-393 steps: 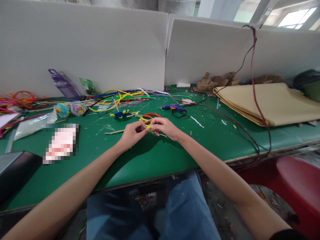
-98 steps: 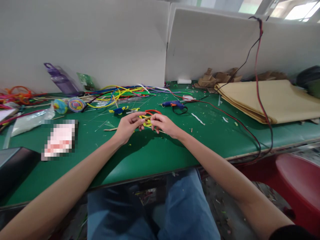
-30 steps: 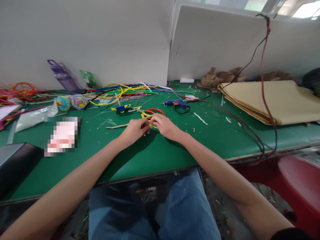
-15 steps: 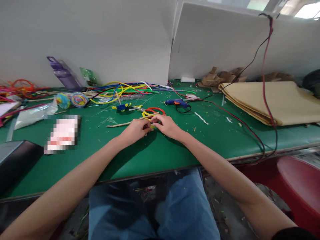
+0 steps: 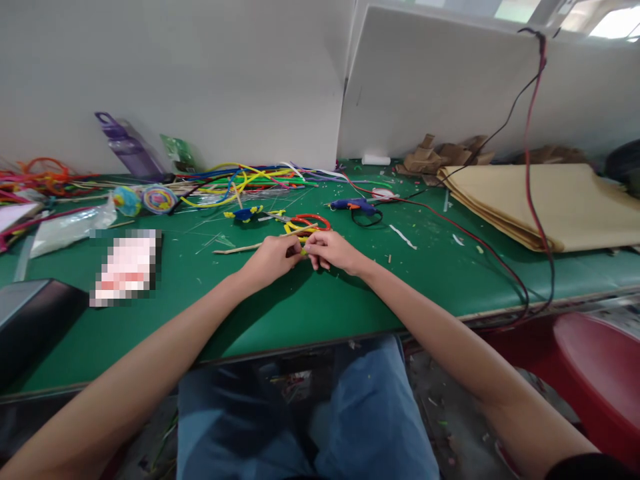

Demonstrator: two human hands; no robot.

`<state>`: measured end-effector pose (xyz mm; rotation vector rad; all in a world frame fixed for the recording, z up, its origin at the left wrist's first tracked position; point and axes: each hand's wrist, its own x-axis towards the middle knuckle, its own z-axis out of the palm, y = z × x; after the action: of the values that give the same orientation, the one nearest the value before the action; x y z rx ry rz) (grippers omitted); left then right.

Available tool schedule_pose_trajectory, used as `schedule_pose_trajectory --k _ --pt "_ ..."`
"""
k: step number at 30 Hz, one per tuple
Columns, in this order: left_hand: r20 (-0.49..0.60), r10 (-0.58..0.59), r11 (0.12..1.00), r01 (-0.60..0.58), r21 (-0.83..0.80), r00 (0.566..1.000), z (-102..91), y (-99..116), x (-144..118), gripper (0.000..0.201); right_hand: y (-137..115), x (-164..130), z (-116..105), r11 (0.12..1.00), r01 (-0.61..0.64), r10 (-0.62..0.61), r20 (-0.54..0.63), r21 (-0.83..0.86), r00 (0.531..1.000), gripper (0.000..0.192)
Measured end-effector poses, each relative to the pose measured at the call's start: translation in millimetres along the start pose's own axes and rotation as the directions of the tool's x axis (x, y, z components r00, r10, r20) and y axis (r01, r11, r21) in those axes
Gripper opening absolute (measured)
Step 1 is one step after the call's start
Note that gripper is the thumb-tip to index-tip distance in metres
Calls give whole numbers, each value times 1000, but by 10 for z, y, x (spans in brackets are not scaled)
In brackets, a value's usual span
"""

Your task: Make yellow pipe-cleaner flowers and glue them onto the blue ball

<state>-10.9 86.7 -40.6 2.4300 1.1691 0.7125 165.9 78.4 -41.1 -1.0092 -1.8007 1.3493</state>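
Note:
My left hand [image 5: 274, 259] and my right hand [image 5: 334, 252] meet fingertip to fingertip just above the green tabletop [image 5: 280, 320]. Both pinch a small yellow-green piece [image 5: 303, 251], mostly covered by the fingers, so its kind does not show. Right behind the hands lie orange-handled scissors [image 5: 316, 219] and something with yellow loops, partly hidden. A thin wooden stick [image 5: 235, 251] runs behind my left hand. Farther back is a fuzzy blue-and-yellow piece [image 5: 243, 214] with a short stick standing up from it.
A blue glue gun [image 5: 354, 206] lies behind my right hand. Colourful pipe cleaners [image 5: 240, 177] spread along the back, with a purple bottle [image 5: 131, 155] at left. Brown paper [image 5: 540, 207] lies right, near a hanging red-black cable [image 5: 531, 153]. A dark box [image 5: 40, 320] sits front left.
My right hand's fingers have shifted slightly, with the lower ones now hanging down and more spread. My left hand stays nearly still, holding the yellow-green piece.

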Motion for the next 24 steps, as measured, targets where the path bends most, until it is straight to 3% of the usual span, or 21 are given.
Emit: schedule_pose_trajectory --k 9,16,21,24 --pt "-8 7 999 -7 41 1000 -3 23 -2 13 99 28 11 991 36 -47 -86 -126 995 12" --pt "-9 -12 999 13 50 1000 14 6 5 7 10 -40 71 943 21 -91 -197 -331 976 10" --pt "4 -16 999 16 48 1000 21 -7 3 6 -9 -44 73 903 40 -133 -190 -428 973 10" --pt "9 -7 999 7 45 1000 21 -7 2 5 25 -31 69 849 103 -222 -174 -518 959 9"
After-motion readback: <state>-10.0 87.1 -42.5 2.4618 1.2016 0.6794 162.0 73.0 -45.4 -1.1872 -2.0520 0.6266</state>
